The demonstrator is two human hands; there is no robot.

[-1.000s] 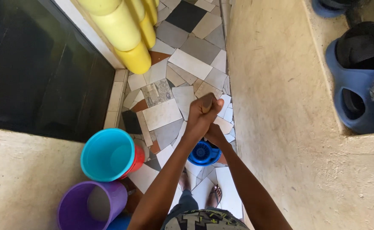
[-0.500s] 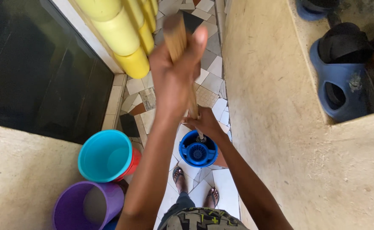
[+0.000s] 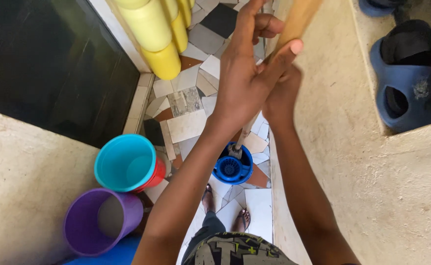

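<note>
Both hands have risen along the wooden mop handle (image 3: 296, 22), the left hand (image 3: 245, 78) half-spread, the right hand (image 3: 282, 95) wrapped tight, lifting the mop from the blue wringer bucket (image 3: 232, 167).

Mosaic tile floor (image 3: 188, 125) between rough plaster walls (image 3: 338, 122); dark window (image 3: 39, 64) left

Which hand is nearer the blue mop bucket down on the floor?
Right. The right hand grips the wooden handle lower down, just above the blue mop bucket; the left hand holds it higher up.
</note>
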